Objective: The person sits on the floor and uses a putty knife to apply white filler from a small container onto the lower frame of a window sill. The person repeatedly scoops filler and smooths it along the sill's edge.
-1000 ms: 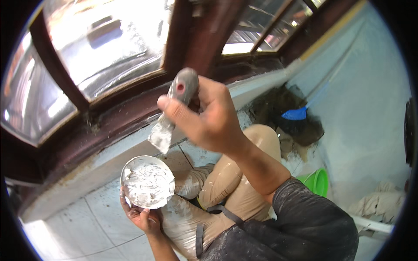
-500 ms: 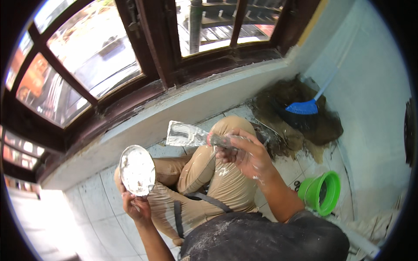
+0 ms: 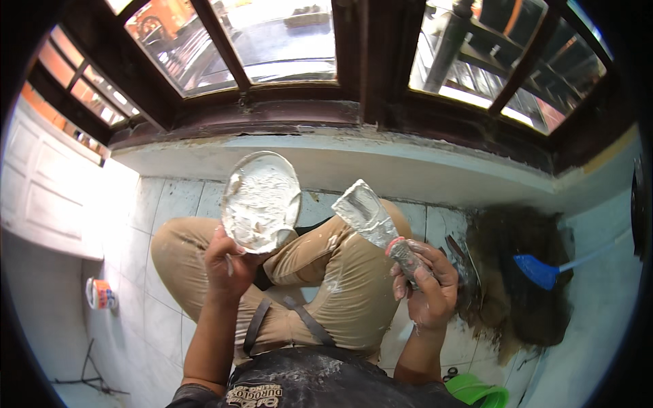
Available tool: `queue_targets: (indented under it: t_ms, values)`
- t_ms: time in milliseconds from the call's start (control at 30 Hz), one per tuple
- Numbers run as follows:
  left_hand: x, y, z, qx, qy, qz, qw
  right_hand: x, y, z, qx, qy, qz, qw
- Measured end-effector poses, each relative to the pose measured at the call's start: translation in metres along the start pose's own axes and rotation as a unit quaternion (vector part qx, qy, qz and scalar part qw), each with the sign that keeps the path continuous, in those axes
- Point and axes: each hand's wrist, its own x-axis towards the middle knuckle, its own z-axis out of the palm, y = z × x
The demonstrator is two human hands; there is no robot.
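Note:
A round plate (image 3: 262, 197) spread with thick white paste is held up in my left hand (image 3: 228, 264), whose fingers grip its near edge. My right hand (image 3: 428, 282) is closed around the grimy handle of a putty knife (image 3: 371, 216). White paste coats the knife's broad blade, which points up and to the left. Blade and plate are apart, with a small gap between them. Both are above my crossed legs in tan trousers (image 3: 354, 285), which carry white smears.
Ahead runs a low wall (image 3: 326, 158) under dark wooden window frames (image 3: 299, 115). On the right a blue broom (image 3: 537, 272) lies over a dark, dirty sack-like heap (image 3: 507, 299). A green bucket (image 3: 476, 393) stands near right; a small white tub (image 3: 101, 294) sits on the left floor tiles.
The view has swung left, bringing the white door and tub in. The plate and putty knife have come closer together, and the blade now tilts more upward. Both holds are unchanged.

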Motion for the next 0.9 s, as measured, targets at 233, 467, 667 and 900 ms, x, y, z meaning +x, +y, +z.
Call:
queue_targets:
  t_ms: [233,467,667,900]
  values:
    - [0.010,-0.031,0.022,0.013,0.031,0.025,0.999,0.041,-0.021,-0.018,-0.180,-0.022,0.015,0.983]
    - [0.043,-0.031,0.009,0.132,0.062,0.113,0.983,0.078,-0.004,0.001,-0.280,-0.052,0.081,0.955]
    - [0.052,-0.029,-0.006,0.153,0.072,0.172,0.971,0.093,0.020,0.023,-0.279,-0.070,0.102,0.952]
    - [0.055,-0.030,-0.038,0.143,0.089,0.206,0.964,0.075,0.055,0.063,-0.279,-0.043,0.168,0.944]
